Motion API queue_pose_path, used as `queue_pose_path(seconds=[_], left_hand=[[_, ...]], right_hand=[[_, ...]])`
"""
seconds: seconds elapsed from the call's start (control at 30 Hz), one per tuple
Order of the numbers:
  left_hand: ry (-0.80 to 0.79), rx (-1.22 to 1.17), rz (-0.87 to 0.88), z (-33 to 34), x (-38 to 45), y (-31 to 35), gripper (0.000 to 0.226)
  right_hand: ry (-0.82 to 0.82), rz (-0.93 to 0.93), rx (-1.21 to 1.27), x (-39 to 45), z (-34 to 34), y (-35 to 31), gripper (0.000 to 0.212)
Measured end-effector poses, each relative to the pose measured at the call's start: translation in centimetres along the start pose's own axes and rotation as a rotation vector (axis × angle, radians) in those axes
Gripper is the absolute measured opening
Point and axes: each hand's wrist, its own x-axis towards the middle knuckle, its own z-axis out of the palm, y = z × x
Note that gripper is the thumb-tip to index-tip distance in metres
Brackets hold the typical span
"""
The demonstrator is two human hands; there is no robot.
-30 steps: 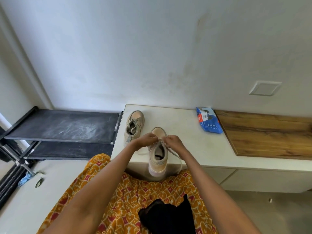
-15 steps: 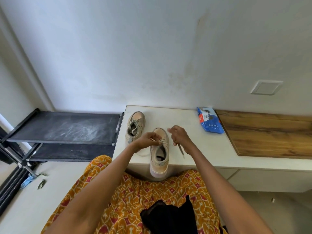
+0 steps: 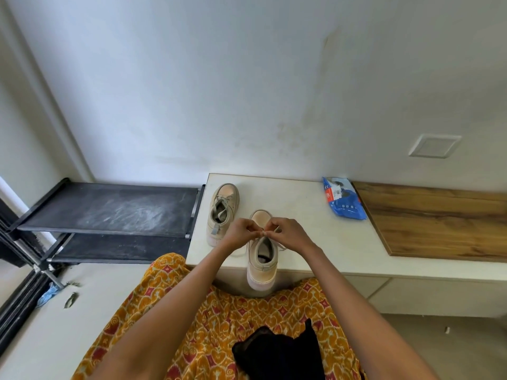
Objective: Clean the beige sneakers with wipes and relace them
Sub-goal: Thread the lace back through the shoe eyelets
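Beige sneaker (image 3: pixel 261 259) at frame centre overhangs the white bench (image 3: pixel 315 242) edge; left hand (image 3: pixel 239 233) and right hand (image 3: pixel 288 233) pinch its lace (image 3: pixel 279 246) ends together. Relacing looks underway (its mate (image 3: pixel 222 212) sits upper left, already laced); next likely needs careful threading or knotting.

— Near sneaker (image 3: pixel 261 266), at centre: matt beige, suede-like upper, smooth pale rubber sole. Far sneaker (image 3: pixel 222 208), just left: same matt finish, flat woven laces.

— And lower right of them?

— White bench top (image 3: pixel 307 215): smooth, faintly glossy, laminate-like. Wooden panel (image 3: pixel 439 220), at right: brown grain, satin sheen. Wipes pack (image 3: pixel 344 200): glossy blue plastic film, crinkled.

— Left side?

— Black shelf rack (image 3: pixel 109 209): matt, dusty, scuffed with pale streaks; metal frame. Patterned cloth (image 3: pixel 219 319), at bottom: soft printed cotton-like weave, orange.
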Motion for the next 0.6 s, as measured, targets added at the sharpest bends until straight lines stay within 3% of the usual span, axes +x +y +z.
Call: queue_pose_path(seconds=[0.13,0.27,0.4,0.5,0.6], left_hand=[[-0.024,-0.125,-0.06,0.2,0.0,-0.1,0.006],[-0.018,-0.184,-0.128,1.2,-0.2,-0.3,0.004],[-0.007,0.158,0.058,0.7,0.4,-0.2,0.028],[-0.1,0.301,0.133,-0.4,1.0,0.1,0.022],[-0.15,0.36,0.175,-1.1,1.1,0.7,0.019]], right_hand=[[-0.003,0.053,0.044,-0.1,0.6,0.5,0.005],[0.03,0.112,0.134,-0.7,1.1,0.9,0.007],[-0.001,0.085,0.169,-0.8,0.8,0.5,0.012],[-0.042,0.098,0.098,-0.7,0.5,0.6,0.03],[-0.005,0.124,0.046,-0.5,0.3,0.8,0.025]])
